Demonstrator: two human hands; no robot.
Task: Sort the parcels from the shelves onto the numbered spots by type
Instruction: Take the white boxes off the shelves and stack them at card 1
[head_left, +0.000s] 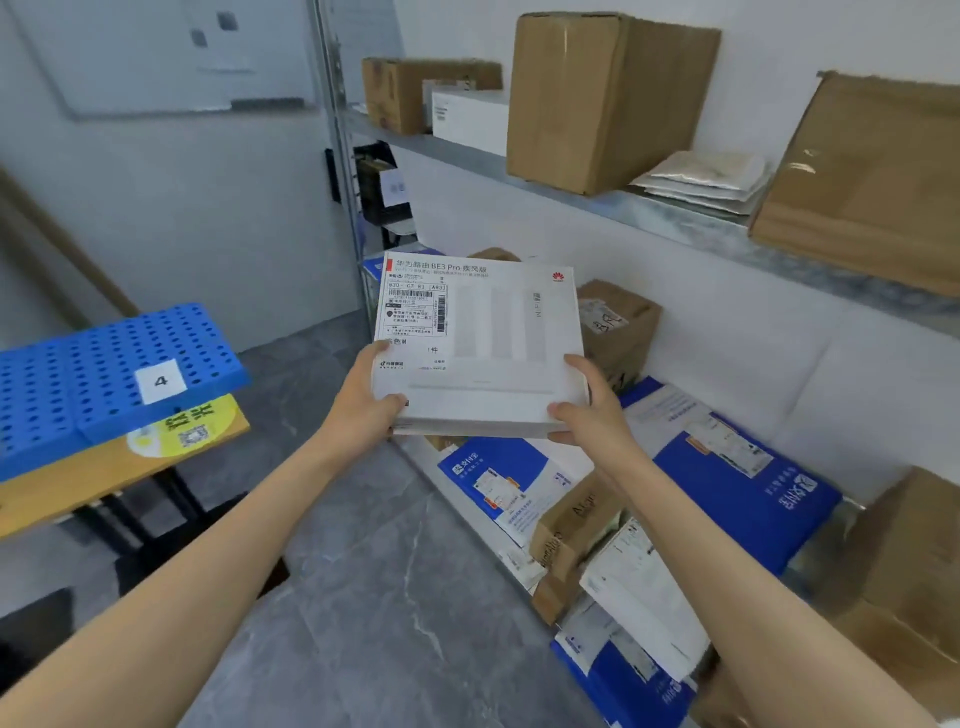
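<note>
A person held a flat white router box mid-view, above blue-and-white mailers on the lower shelf. The left hand had its grip wrapped around the near-left corner and the right hand around the near-right, thumbs on top. The labelled face was up, title edge towards 12 o'clock, and the long axis seemingly ran 9 to 3. It was best carried level in both grips towards the blue perforated tray marked 4 at 9 o'clock, if its type matched.

Open floor between blue numbered board and parcel-crowded lower shelf.
</note>
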